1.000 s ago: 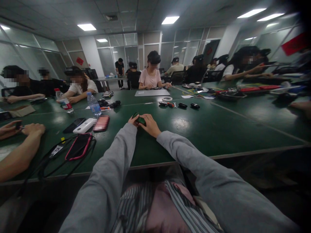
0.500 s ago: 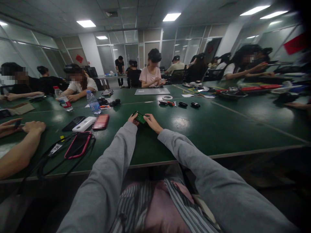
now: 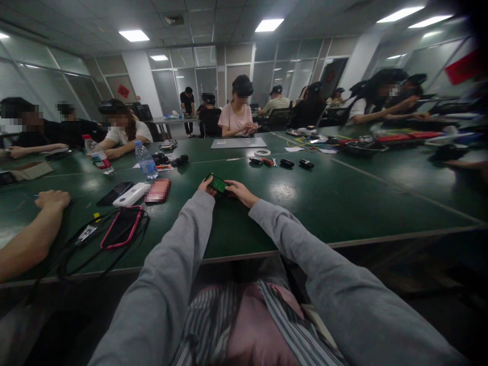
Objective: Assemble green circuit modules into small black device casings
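A dark smartphone (image 3: pixel 218 184) with a lit green screen is held sideways above the table in front of me, tilted a little down to the right. My left hand (image 3: pixel 207 185) is closed around its left end. At the right end, my right hand (image 3: pixel 239 190) grips it with the thumb near the screen's edge. What the screen shows is too small to read. Grey sleeves cover both my forearms.
To the left lie a pink-edged phone (image 3: pixel 122 227) with black cords, a white device (image 3: pixel 131 194), a pink case (image 3: pixel 157 190) and two bottles (image 3: pixel 146 160). Several small black tools (image 3: pixel 287 163) lie beyond my hands. A co-worker's hand (image 3: pixel 53 199) rests at far left.
The phone's screen has come into fuller view as my right thumb moved toward its right end. At far left, one of the co-worker's hands has left the view.
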Available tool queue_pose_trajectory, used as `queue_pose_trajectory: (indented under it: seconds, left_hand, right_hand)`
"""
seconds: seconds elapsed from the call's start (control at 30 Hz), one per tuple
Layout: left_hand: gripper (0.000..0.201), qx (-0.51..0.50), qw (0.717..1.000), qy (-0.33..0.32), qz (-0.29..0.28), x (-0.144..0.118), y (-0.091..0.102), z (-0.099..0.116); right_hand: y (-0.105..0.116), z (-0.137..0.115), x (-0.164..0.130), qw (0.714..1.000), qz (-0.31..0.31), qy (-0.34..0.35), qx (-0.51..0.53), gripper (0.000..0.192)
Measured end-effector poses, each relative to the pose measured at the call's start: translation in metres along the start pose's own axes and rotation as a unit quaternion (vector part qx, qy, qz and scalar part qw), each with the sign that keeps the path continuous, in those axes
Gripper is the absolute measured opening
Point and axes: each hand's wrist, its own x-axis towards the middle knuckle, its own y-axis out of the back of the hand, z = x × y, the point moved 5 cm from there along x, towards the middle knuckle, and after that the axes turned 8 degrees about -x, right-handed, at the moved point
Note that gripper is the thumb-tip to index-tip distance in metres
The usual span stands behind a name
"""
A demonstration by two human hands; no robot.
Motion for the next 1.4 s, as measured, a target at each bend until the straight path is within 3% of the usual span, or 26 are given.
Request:
queue_pose_trajectory:
  seconds: [0.53,0.8,1.03,1.4]
  left_hand:
    - [0.054,0.031,0.999,0.002,0.019,-0.002,0.002,0.003]
    - [0.053,0.074,0.996,-0.028,0.035,-0.007,0.001,0.008]
    - [0.055,0.103,0.993,-0.05,0.025,-0.016,-0.003,0.013]
    - [0.055,0.07,0.997,-0.045,0.003,-0.011,-0.001,0.011]
  right_hand:
    - [0.001,0.001,-0.001,0.999,0.028,-0.016,0.012,0.033]
    - [0.002,0.001,0.0,0.999,0.035,-0.019,0.013,0.032]
    - [0.0,-0.003,-0.002,0.999,0.028,-0.017,0.013,0.033]
    - [-0.001,-0.008,-0.007,0.999,0.019,-0.022,0.014,0.032]
